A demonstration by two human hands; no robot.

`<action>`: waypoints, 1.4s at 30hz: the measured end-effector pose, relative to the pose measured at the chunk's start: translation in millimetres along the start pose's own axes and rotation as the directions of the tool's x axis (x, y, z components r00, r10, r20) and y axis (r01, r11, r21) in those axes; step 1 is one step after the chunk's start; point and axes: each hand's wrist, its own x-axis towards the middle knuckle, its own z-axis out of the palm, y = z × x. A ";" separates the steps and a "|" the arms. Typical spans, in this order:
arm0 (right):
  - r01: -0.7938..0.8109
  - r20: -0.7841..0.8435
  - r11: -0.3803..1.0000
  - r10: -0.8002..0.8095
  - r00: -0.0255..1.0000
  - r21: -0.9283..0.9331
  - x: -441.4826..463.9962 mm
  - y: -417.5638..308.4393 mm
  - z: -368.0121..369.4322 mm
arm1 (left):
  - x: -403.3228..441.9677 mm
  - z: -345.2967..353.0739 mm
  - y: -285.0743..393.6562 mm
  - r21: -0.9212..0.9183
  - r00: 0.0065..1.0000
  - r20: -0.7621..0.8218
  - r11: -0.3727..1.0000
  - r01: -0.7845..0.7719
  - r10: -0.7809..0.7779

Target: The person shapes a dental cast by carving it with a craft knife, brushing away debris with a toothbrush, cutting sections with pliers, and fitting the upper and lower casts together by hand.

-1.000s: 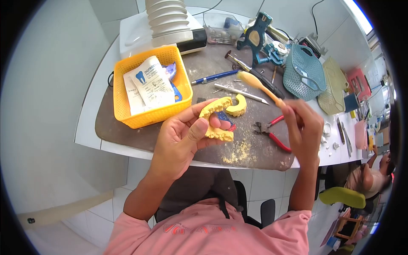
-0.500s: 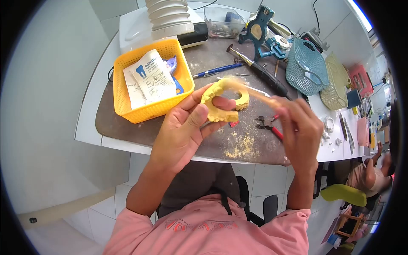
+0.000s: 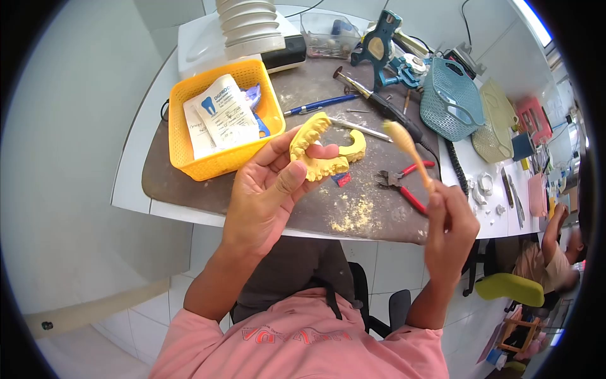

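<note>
My left hand (image 3: 268,189) is closed round a yellow dental cast (image 3: 304,155), a horseshoe-shaped model with a row of teeth. Just right of it is a second curved yellow cast piece (image 3: 355,146); whether it lies on the bench or touches the held one I cannot tell. My right hand (image 3: 451,224) grips the lower handle of a tan brush (image 3: 413,155). The brush head points up and left, apart from both yellow pieces. Yellow powder (image 3: 355,215) is scattered on the dark mat below.
A yellow basket (image 3: 183,158) with paper slips stands left. Red-handled pliers (image 3: 394,179), a blue pen (image 3: 325,104) and a dark handpiece-like tool (image 3: 394,112) lie on the mat (image 3: 252,199). A teal articulator (image 3: 377,54) and blue basket (image 3: 454,114) stand behind. A person (image 3: 546,252) sits far right.
My right hand has drawn the brush away from the cast, rightward and down. My left hand has tilted the cast, and its arch now faces differently.
</note>
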 end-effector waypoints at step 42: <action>0.417 0.302 0.909 -0.400 0.865 0.009 84.9 -7.7 24.2 | -10.7 17.3 -9.2 -0.054 0.995 -0.086 0.997 -0.055 0.050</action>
